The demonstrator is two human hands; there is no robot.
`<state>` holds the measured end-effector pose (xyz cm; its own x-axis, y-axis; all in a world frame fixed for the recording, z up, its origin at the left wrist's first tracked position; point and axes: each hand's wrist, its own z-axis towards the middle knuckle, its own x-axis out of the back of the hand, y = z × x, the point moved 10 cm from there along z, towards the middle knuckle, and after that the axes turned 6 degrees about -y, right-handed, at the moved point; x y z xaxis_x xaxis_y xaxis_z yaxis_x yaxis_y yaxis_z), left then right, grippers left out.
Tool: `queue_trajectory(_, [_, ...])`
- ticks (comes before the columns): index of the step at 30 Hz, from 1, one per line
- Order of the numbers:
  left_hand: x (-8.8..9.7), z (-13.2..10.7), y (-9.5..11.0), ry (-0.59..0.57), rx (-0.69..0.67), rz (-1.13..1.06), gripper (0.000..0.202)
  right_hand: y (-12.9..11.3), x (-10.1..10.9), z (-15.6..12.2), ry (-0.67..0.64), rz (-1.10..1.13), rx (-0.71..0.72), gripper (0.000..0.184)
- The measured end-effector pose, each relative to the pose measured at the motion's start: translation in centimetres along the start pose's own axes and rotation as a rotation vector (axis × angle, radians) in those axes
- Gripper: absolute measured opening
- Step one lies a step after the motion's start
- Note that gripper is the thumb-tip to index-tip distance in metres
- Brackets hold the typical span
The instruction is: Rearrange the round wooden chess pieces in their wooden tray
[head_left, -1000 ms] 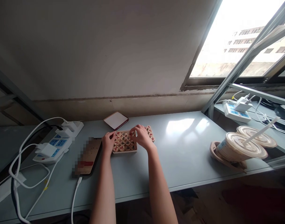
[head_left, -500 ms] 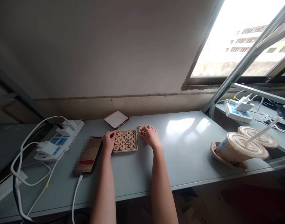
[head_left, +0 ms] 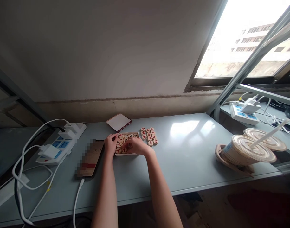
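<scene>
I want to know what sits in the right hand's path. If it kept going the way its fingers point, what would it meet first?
The right hand lies over the box of round game pieces, fingers pointing left. Going on, it would probably meet the left hand at the box's left edge first, though depth is hard to judge.

You are looking at a grey counter under a window. A phone is lying on it at the left, charging by a white cable. Beyond it two power strips are sitting with plugs in them. A white box lid is resting near the wall. Lidded paper cups are lying tipped at the right edge.
</scene>
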<state>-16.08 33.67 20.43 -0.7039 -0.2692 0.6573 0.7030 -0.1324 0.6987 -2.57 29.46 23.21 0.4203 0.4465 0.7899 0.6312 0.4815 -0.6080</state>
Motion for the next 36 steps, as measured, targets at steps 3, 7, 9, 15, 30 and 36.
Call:
queue_trajectory(3, [-0.2, 0.0, -0.3, -0.014, 0.018, -0.016, 0.032, 0.4, 1.5, -0.5, 0.101, 0.023, -0.008, 0.021])
queue_trajectory(7, [-0.3, 0.0, -0.8, -0.032, 0.067, -0.042, 0.033, 1.8, 4.3, -2.7, 0.227, 0.136, -0.027, 0.024])
queue_trajectory(9, [-0.4, 0.0, -0.9, -0.036, 0.083, -0.06, 0.032, 3.6, 5.3, -4.2, 0.281, 0.148, -0.101, 0.022])
queue_trajectory(15, [-1.0, 0.0, -0.6, -0.107, 0.059, -0.083, 0.035, 8.5, 4.6, -6.0, 0.278, 0.065, -0.337, 0.018])
queue_trajectory(30, [-0.8, -0.2, -1.0, -0.111, 0.103, -0.157, 0.034, 6.3, 2.8, -2.7, 0.295, -0.302, -0.414, 0.055])
queue_trajectory(36, [-0.6, -0.3, -0.8, -0.103, 0.116, -0.156, 0.032, 5.2, 3.8, -2.4, 0.413, -0.32, -0.351, 0.053])
